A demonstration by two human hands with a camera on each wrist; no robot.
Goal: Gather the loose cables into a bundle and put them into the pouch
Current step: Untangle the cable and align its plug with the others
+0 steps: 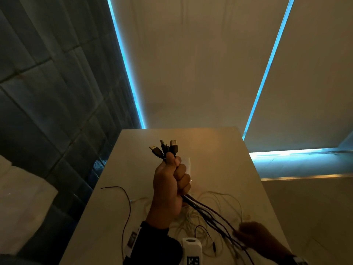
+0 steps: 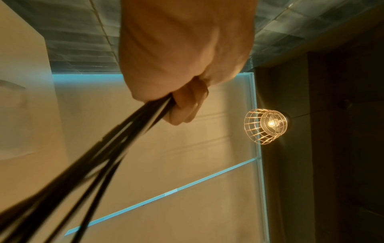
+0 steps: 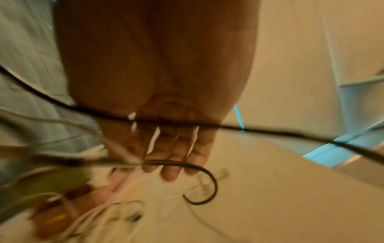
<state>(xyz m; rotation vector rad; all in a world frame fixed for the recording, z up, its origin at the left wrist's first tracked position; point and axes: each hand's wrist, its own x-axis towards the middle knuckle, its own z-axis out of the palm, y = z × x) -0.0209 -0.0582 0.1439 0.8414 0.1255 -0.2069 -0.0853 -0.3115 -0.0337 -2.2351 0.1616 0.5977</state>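
While the left hand (image 1: 170, 185) is raised above the middle of the table (image 1: 219, 150), its fingers (image 1: 182, 174) and thumb are curled tight into a fist round a bunch of black cables (image 1: 208, 213). Their plugs (image 1: 166, 148) stick up out of the top of the fist, fanned slightly apart. From the bottom of the fist the black cables run down and toward the table's near right corner. The left wrist view shows the same grip from below: the curled fingers (image 2: 185, 105) closed on the dark strands (image 2: 116, 148), which stream away blurred.

Low at the near right corner, the right hand (image 1: 256, 236) meets the trailing black cables. In the head view it is dark and blurred, so whether it grips them cannot be told. In the right wrist view its fingers (image 3: 170, 164) are stretched out nearly straight and slightly apart, pointing down at the table, with one black cable (image 3: 207, 177) curving across the fingertips and another crossing the palm.

Thin white cables (image 1: 215, 207) lie in loose loops on the table's near half, under and around both hands. One thin dark cable (image 1: 127, 207) trails along the near left edge. A flat white item (image 1: 188, 165) lies on the table just behind the left fist, mostly hidden; whether it is the pouch cannot be told.
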